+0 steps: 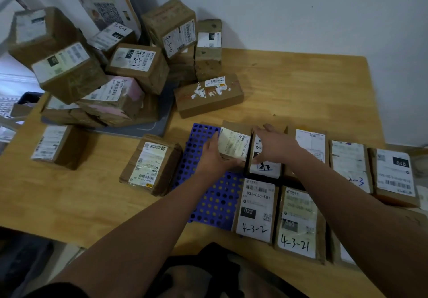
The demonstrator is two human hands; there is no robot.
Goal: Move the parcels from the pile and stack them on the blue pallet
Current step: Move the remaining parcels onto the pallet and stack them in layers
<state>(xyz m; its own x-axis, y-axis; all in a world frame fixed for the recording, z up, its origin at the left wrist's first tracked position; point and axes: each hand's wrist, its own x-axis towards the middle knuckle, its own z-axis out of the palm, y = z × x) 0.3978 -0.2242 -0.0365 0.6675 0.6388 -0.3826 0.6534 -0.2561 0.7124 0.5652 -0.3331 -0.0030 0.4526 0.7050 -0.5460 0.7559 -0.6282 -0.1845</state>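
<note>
A blue perforated pallet [208, 195] lies on the wooden table. Several labelled brown parcels lie flat on its right part, among them one marked 4-3-2 [256, 209] and one marked 4-3-21 [298, 223]. My left hand [214, 156] grips the near left edge of a small parcel [234, 146] at the pallet's far side. My right hand [275, 147] rests with fingers stretched over the neighbouring parcel [265, 168], touching the small parcel's right side. The pile of parcels [111, 70] is heaped at the table's far left.
A loose parcel [152, 165] lies just left of the pallet, another [58, 145] near the table's left edge, and a long one [208, 95] behind the pallet. A grey tray [159, 121] sits under the pile. The wall runs behind the table.
</note>
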